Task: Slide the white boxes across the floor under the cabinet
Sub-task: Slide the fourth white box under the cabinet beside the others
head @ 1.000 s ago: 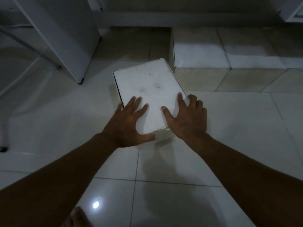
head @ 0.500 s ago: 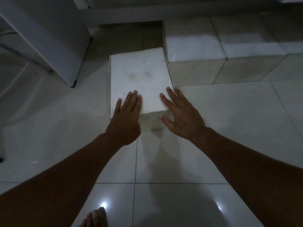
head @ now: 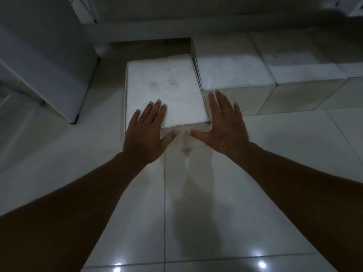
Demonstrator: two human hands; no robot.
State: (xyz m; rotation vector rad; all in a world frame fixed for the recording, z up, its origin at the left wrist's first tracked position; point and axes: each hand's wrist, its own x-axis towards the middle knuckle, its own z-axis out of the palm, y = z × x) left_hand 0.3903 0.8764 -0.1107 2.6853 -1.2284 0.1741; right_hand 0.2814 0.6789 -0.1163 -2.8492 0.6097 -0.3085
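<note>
Two flat hands (head: pixel 146 137) against box (head: pixel 165 89)

The white box (head: pixel 165 91) occupies the floor (head: pixel 196 193) slot between the grey cabinet panel (head: pixel 49 61) on the left and the row of white boxes (head: pixel 235 73) on the right, touching the row's nearest box. A narrow strip of bare floor separates box and panel. Behind the box, a dark gap leads to the wall. The near floor is unobstructed.
</note>
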